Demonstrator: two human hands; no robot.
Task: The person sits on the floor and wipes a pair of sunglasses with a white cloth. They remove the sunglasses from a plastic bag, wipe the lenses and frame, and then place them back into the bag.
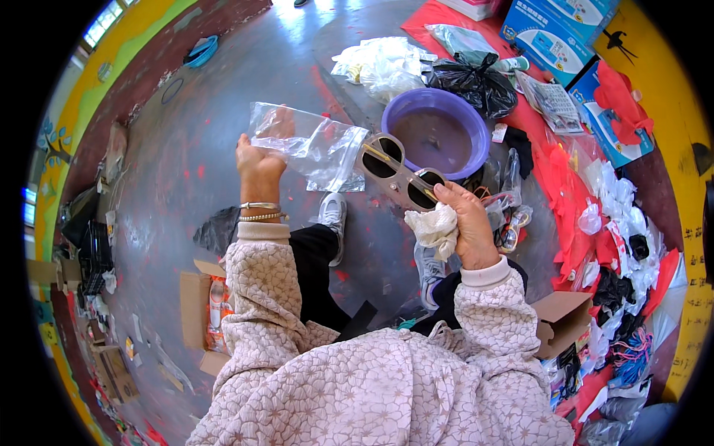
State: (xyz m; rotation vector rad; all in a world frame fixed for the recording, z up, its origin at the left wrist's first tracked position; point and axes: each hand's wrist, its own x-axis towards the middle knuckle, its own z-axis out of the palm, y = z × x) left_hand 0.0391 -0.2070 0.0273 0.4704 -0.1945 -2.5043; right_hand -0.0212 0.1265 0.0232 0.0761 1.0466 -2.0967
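1 pr sunglasses [401, 181], R hand [468, 223]

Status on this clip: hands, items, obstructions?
Left hand holding transparent bag. Right hand gripping sunglasses and crumpled white cloth. Nothing visibly blocking; purple basin just beyond sunglasses.

Both arms reach forward, clad in cream quilted sleeves with a brown floral pattern [260, 297]. The left arm [257, 256] extends almost straight ahead, a beaded bracelet [263, 217] and a pale bangle [259, 205] ringing its wrist. The left hand [262, 160] appears turned palm up, thumb to the left, its fingers partly veiled, so their grip is unclear. The right arm [492, 301] also reaches forward; the right hand [474, 229] angles inward to the left, thumb and fingers closed together.
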